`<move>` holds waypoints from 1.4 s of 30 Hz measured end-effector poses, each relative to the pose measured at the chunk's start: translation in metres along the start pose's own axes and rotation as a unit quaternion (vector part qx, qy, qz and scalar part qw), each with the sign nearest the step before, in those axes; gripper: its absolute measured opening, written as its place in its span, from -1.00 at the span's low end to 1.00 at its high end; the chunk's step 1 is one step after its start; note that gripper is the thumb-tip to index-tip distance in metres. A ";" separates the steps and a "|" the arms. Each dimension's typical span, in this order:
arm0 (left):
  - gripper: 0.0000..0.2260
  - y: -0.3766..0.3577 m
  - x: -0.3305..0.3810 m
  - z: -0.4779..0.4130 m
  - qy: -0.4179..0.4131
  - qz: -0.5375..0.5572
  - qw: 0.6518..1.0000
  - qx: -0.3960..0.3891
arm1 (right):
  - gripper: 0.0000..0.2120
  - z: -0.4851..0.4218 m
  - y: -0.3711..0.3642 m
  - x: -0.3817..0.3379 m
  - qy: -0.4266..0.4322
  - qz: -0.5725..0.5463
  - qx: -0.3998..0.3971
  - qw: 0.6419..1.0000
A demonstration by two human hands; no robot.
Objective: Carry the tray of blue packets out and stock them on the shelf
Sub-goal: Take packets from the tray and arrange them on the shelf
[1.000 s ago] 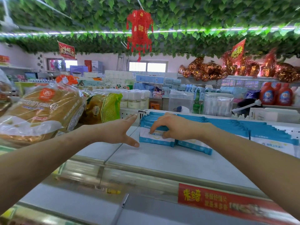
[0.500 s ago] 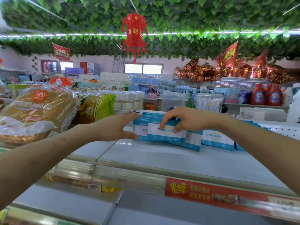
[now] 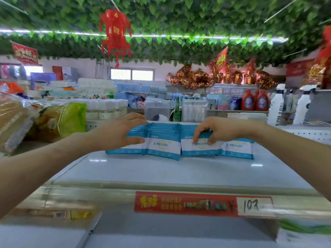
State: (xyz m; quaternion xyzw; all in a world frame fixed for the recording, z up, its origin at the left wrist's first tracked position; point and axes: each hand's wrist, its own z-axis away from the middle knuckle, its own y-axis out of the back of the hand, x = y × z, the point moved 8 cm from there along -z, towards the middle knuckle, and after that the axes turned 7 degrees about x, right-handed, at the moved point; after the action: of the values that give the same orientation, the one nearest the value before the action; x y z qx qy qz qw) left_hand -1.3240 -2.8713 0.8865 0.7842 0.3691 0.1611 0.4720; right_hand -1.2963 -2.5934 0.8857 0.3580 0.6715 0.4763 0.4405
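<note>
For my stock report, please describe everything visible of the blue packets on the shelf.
The blue packets are flat, glossy soft packs, blue with a white band; the print is too blurred to read. They stand on edge in several side-by-side rows on the pale shelf. The left hand touches the left rows, fingers above, thumb in front; the right hand curls its fingers over a row further right.

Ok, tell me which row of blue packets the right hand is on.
The third row from the left: the right hand curls its fingers over its front packet. The left hand is at the leftmost row instead.
</note>
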 end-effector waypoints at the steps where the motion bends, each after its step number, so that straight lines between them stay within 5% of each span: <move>1: -0.40 -0.002 0.004 -0.002 -0.005 0.001 1.000 0.004 | -0.55 0.001 -0.002 0.005 -0.004 0.009 -0.005 1.000; 19: -0.36 -0.040 0.047 -0.041 -0.039 -0.026 0.999 -0.014 | -0.57 -0.012 -0.015 0.027 0.086 0.124 0.082 0.985; 26: -0.19 -0.043 0.075 -0.076 -0.032 0.019 0.999 -0.027 | -0.48 0.000 0.017 0.047 0.041 0.025 0.167 0.985; 33: -0.02 -0.081 0.117 -0.124 -0.060 -0.041 0.991 -0.113 | 0.11 -0.004 0.000 0.085 -0.059 0.255 0.062 0.963; 42: -0.17 -0.125 0.125 -0.151 -0.067 -0.115 0.984 -0.116 | 0.02 -0.013 -0.011 0.097 -0.056 0.281 0.047 0.957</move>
State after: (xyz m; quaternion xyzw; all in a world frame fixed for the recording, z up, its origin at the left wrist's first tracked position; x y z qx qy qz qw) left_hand -1.3834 -2.6509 0.8428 0.6851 0.4033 0.0948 0.5991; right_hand -1.3436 -2.5130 0.8530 0.5786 0.5396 0.5282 0.3083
